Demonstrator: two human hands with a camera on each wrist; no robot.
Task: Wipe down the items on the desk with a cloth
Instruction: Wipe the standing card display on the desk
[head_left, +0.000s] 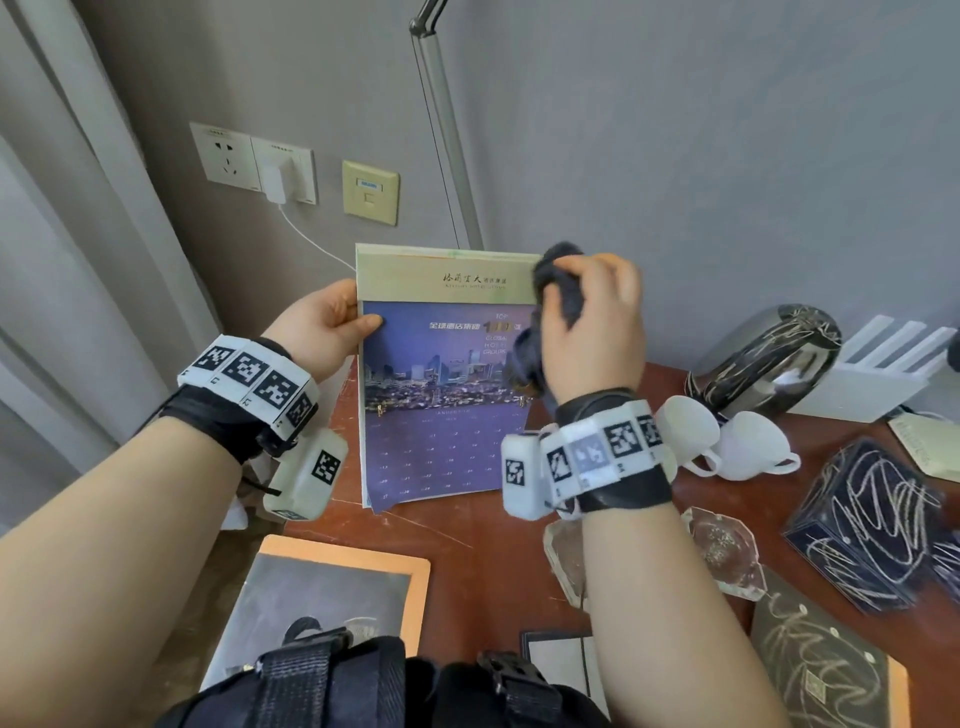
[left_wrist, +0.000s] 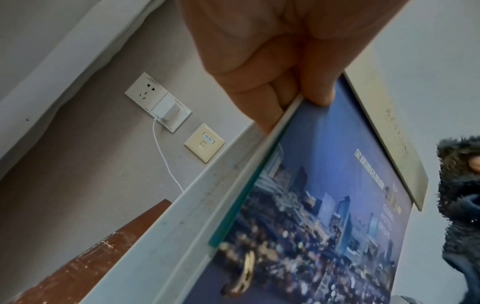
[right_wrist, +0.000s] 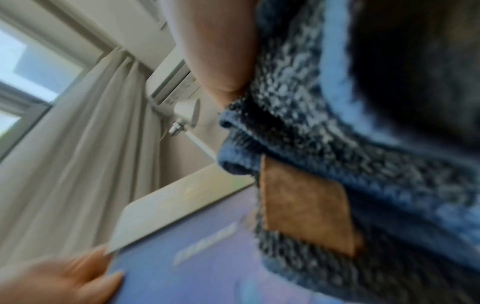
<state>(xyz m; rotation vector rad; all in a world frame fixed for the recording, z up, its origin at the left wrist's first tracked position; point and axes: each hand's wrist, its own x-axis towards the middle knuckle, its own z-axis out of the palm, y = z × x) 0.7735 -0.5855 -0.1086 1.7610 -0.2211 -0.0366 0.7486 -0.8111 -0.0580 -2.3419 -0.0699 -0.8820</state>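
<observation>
A desk calendar (head_left: 441, 395) with a blue city picture and a pale top strip stands upright on the red-brown desk (head_left: 467, 561). My left hand (head_left: 332, 325) grips its left edge, thumb on the front; the left wrist view shows this calendar (left_wrist: 324, 205) pinched between thumb and fingers (left_wrist: 319, 96). My right hand (head_left: 592, 332) holds a bunched dark blue-grey cloth (head_left: 558, 291) against the calendar's upper right corner. In the right wrist view the cloth (right_wrist: 363, 144), with a tan label, fills the frame above the calendar (right_wrist: 194, 257).
Two white cups (head_left: 727, 441) lie right of the calendar, with a dark patterned oval container (head_left: 763, 358) and a white rack (head_left: 878, 369) behind. A glass ashtray (head_left: 722, 556), a patterned box (head_left: 872, 525) and a framed board (head_left: 322, 597) sit nearer. Wall sockets (head_left: 254, 161) and a lamp pole (head_left: 447, 130) stand behind.
</observation>
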